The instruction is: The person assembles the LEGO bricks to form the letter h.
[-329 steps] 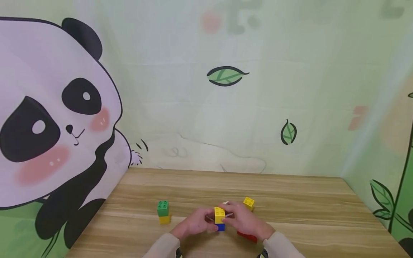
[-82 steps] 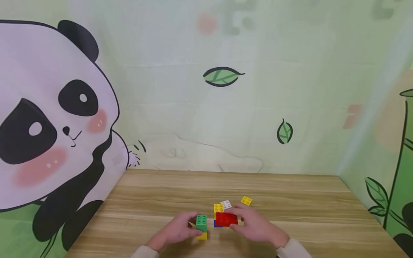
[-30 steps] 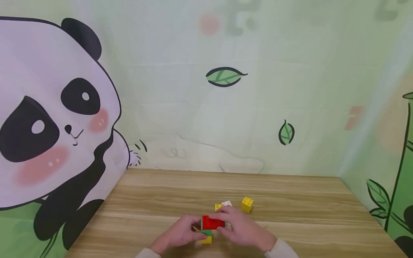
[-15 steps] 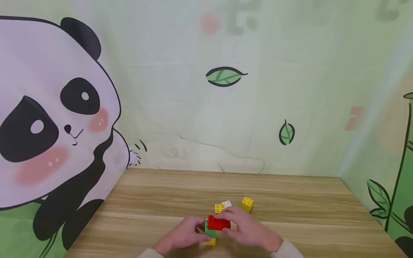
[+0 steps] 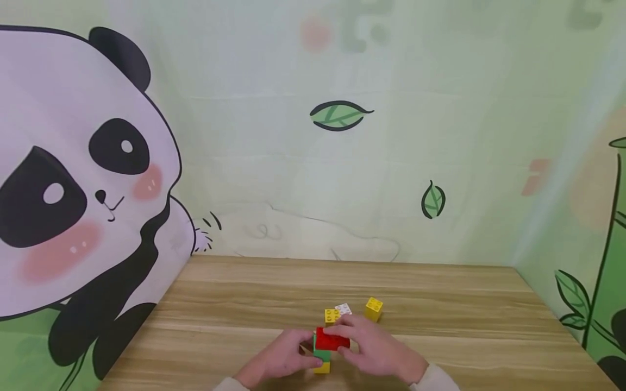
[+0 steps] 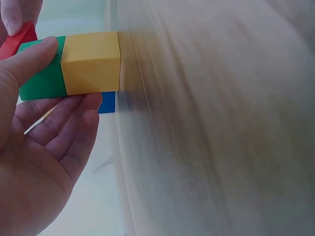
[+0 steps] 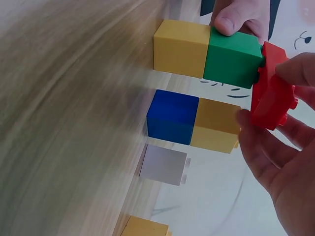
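Note:
My left hand grips a small tower, a green building brick on a yellow brick, its thumb on the green one. The tower stands upright on the table. My right hand pinches a long red brick between thumb and fingers at the green brick's top. In the right wrist view the red brick tilts against the green studs; whether it is pressed fully on, I cannot tell. Just behind stands another tower, a yellow brick on a blue brick, partly hidden by my right hand in the head view.
A white brick sits beyond the blue-and-yellow tower. Farther right is a lone yellow brick. The wooden table ends at a backdrop printed with a panda and leaves.
Earlier both hands were at the yellow-and-blue tower. Since then my left hand has brought the green-and-yellow tower rightward, and my right hand has picked up the red brick and moved it onto the green top.

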`<state>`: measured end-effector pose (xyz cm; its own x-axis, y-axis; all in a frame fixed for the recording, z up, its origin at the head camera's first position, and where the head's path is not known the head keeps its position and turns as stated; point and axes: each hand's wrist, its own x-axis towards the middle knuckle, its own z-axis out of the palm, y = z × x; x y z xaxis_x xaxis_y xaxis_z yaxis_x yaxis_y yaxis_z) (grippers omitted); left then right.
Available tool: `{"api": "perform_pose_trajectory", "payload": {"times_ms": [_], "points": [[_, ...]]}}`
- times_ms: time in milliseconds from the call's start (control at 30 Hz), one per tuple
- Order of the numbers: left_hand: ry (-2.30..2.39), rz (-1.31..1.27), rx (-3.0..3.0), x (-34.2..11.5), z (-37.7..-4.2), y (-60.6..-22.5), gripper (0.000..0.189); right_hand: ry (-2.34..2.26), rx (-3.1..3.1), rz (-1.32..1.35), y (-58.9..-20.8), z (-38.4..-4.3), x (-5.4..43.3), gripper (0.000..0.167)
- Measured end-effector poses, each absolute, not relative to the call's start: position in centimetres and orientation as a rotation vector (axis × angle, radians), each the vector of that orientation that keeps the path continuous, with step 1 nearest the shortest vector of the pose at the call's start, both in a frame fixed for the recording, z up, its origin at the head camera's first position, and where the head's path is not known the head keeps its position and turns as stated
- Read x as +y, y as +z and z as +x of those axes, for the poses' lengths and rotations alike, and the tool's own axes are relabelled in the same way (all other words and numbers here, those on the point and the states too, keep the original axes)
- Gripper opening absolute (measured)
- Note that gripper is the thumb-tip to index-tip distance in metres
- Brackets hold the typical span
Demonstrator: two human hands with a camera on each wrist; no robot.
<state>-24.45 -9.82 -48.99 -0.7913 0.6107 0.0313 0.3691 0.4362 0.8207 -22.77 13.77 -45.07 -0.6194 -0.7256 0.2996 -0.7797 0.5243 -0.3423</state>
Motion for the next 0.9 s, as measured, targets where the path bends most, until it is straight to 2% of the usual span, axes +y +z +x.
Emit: {"api": "perform_pose_trajectory", "payload": {"times_ms": [367, 900], "points": [[1.288, 0.851, 2.404, -9.79, -24.33, -48.8, 0.025, 0.874, -2.643, 1.34, -45.26, -22.91, 13.46, 0.034], [1.3, 0.882, 2.39, -9.94, -24.22, -48.92, 0.024, 0.758, -2.522, 1.418, -45.21, -23.15, 13.27, 0.032]]}}
